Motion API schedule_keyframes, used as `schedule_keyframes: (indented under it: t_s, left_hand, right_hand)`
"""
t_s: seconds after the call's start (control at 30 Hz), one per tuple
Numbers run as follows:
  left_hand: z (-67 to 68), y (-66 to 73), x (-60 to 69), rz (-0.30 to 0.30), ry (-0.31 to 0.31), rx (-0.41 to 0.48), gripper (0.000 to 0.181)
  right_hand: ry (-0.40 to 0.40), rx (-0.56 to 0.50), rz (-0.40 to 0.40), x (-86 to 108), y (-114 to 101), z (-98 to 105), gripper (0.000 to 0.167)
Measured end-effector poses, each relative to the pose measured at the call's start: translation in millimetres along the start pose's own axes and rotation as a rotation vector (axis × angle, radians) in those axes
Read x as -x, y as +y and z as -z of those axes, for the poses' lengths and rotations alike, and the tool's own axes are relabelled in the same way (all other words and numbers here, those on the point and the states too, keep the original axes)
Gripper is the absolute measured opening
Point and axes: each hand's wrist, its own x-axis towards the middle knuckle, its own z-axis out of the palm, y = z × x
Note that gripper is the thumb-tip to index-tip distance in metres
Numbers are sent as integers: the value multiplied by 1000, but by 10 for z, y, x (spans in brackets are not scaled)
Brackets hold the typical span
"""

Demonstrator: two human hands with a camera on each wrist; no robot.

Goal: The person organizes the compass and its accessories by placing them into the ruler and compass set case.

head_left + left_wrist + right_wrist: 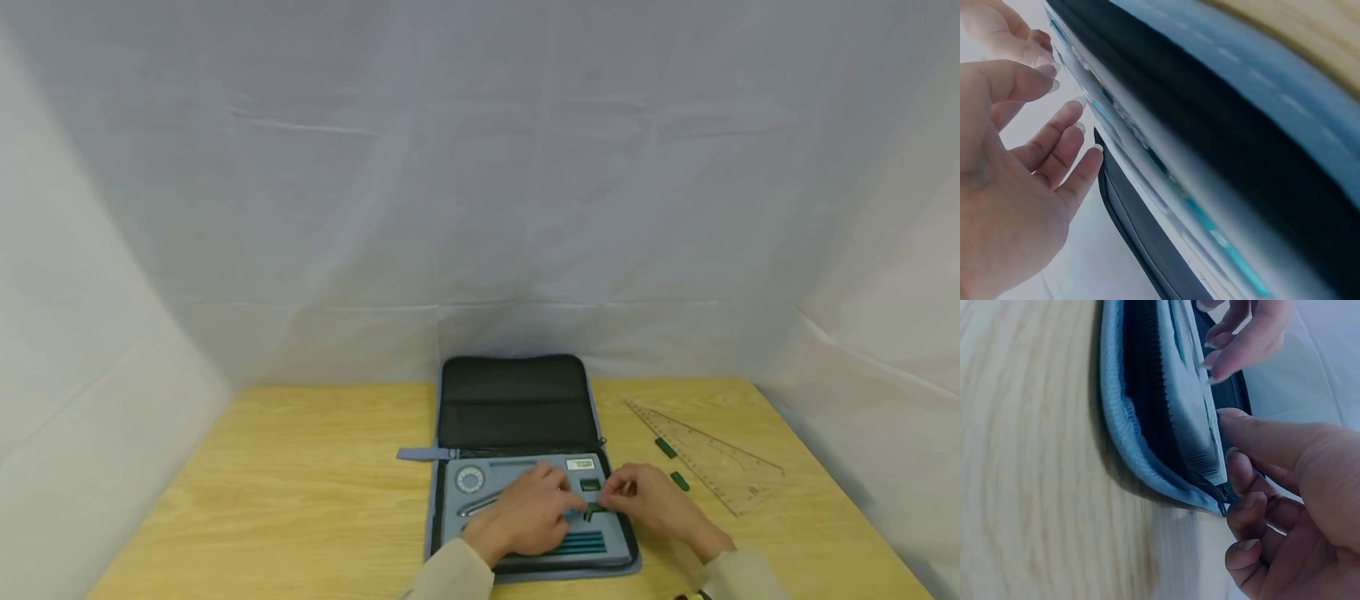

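So the green piece [593,512] is right between the two hands, over the right side of the tray [617,547] in the open case [517,406]. Its long side looks to run roughly left to right, so it's pretty much pointing at both. Right hand [654,500] is the nearer one — thumb and finger look pinched on the right end, though they cover part of it. Left hand [528,510] has loose, relaxed fingers with nothing visible in them, index tip just beside the left end. Can't tell if that tip touches. My guess — what matters is lining that long side up with the tray.
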Motion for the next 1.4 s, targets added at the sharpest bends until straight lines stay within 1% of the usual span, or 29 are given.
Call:
schedule_keyframes:
  t_s: [0.13, 0.2, 0.27, 0.43, 0.5, 0.63, 0.7, 0.87, 1.0, 1.1, 1.2, 1.27, 1.4]
  left_hand:
    - [-2, 31, -35, 25, -73, -33, 40]
    - [-2, 33, -44, 36, -94, -35, 41]
    - [0, 32, -47, 40, -90, -38, 41]
    - [6, 30, -43, 42, -53, -58, 42]
    - [9, 38, -41, 55, -61, -58, 42]
    - [19, 57, -44, 98, -108, -54, 44]
    - [22, 62, -52, 113, -119, -63, 45]
    - [31, 69, -61, 131, -115, -72, 47]
    - [46, 61, -29, 124, -101, -39, 48]
    - [71, 29, -7, 109, -81, 2, 48]
    - [108, -21, 8, 90, -59, 40, 44]
    - [129, -56, 18, 78, -40, 62, 42]
    - [157, -107, 44, 71, 4, 97, 40]
  right_hand:
    - [-4, -18, -14, 12, -24, -26, 11]
    - [2, -18, -26, 15, -29, -42, 10]
    - [5, -20, -30, 14, -31, -47, 10]
    - [7, -21, -20, 17, -32, -49, 11]
    - [-1, -32, -7, 24, -30, -55, 11]
    - [-7, -42, 23, 27, -33, -76, 10]
    - [-3, -45, 28, 26, -42, -81, 9]
    - [8, -42, 35, 22, -44, -72, 8]
    - [5, -36, 14, 35, -17, -70, 10]
    - [40, -44, -43, 66, -3, -52, 14]
    - [113, -58, -116, 101, 6, -4, 17]
    - [165, -58, -143, 120, 24, 42, 17]
    - [244, -16, -184, 156, 108, 138, 15]
